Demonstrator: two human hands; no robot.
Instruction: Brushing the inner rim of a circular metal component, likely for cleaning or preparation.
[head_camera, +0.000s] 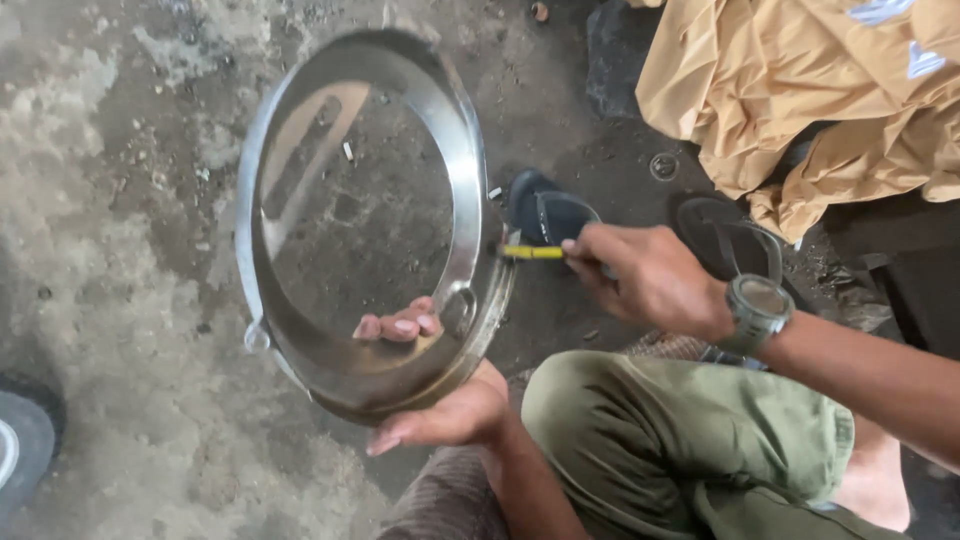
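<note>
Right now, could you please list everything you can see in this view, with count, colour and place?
Metal ring: one, shiny silver, held upright at centre over the floor.
Small tool: one, yellow, its tip at the ring's right edge.
Sandals: two, dark, on the floor right of the ring.
Cloth: one, tan, crumpled at top right.
Tyre: one, black, partly in view at the lower left edge.
Floor: grey, dusty concrete.
Wristwatch: one, grey-green, on the right wrist.
Trousers: olive green, lower right.
Left hand: grips the ring's lower rim.
Right hand: holds the small tool.
</note>
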